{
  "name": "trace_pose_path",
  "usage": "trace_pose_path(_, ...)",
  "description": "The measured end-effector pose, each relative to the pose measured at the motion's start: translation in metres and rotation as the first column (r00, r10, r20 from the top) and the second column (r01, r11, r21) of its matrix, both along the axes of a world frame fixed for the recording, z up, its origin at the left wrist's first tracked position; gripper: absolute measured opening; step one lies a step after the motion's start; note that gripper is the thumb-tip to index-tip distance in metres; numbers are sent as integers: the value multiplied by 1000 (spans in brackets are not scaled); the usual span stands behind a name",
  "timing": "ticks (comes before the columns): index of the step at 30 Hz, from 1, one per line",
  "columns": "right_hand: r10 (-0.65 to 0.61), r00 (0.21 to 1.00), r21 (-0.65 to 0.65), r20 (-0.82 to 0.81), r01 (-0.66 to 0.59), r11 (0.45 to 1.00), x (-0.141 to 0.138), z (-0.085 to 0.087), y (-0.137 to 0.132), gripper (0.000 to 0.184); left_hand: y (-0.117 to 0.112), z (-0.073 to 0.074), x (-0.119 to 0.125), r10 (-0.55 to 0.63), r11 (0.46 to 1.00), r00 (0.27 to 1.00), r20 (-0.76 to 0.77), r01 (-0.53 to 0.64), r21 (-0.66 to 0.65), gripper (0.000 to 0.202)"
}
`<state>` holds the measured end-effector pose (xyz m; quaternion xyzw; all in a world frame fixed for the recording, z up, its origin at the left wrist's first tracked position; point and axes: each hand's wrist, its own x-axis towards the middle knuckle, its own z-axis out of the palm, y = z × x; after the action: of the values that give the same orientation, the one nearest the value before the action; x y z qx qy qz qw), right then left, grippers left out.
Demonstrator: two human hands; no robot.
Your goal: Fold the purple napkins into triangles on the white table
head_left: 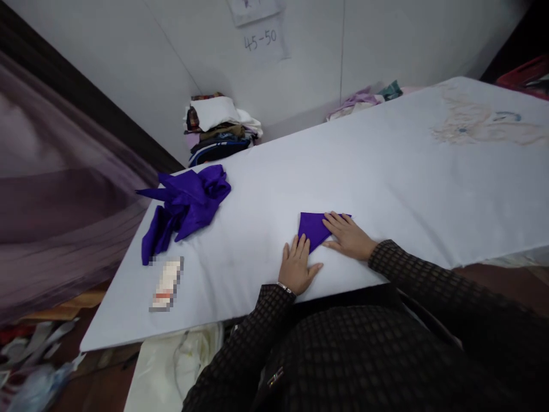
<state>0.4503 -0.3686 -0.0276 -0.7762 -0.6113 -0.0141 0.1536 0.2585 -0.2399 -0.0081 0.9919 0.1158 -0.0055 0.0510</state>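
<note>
A small purple cloth (313, 227), folded into a triangle, lies on the white table (386, 171) near its front edge. My left hand (295, 266) rests flat beside the cloth's lower tip, fingers stretched out and touching its edge. My right hand (348, 234) lies flat on the cloth's right side, fingers spread and pressing it down. Both arms wear dark checked sleeves.
A heap of crumpled purple cloths (186, 203) sits at the table's left end, with a small blurred white item (166, 284) in front of it. Stacked folded clothes (218, 131) lie against the wall behind. More fabric (364, 100) lies at the far edge. A mauve curtain (51, 189) hangs left.
</note>
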Motion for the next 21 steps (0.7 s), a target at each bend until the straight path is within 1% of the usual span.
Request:
trace_pose_path(4,1,999,-4,48,-1,1000,0,-2,-1,75,3,4,-26,31,999,999,-36,-32,-26,72)
trace_pose_path(7,6,998,-8,67,-5,1000,0,-3,0,75,9,16,-33,130,991,990,-51,-132,-38,68)
trace_pose_path(8,7,997,-8,72,-6,1000,0,-3,0,75,11,22,-30,173,984,984,-36,-175,-36,67)
trace_pose_path(10,6,997,-7,81,-5,1000,0,-4,0,76,16,35,-15,226,974,974,26,-225,-38,65)
trace_pose_path(11,5,996,-6,85,-5,1000,0,-5,0,76,17,41,-3,222,975,973,65,-220,-44,64)
trace_pose_path(13,2,995,-3,96,-2,1000,0,-6,0,75,18,48,25,172,984,977,126,-165,-61,63)
trace_pose_path(15,-3,994,-4,105,3,1000,0,-8,0,75,18,46,53,125,991,982,143,-116,-66,63)
trace_pose_path(17,-8,994,-7,110,9,1000,0,-9,0,75,16,35,74,112,992,989,101,-105,-70,66)
trace_pose_path(19,-9,994,-5,109,10,1000,1,-10,0,75,15,19,86,128,989,991,29,-126,-73,71)
trace_pose_path(21,-6,994,1,106,6,1000,1,-10,0,76,14,6,89,145,987,989,-15,-145,-68,76)
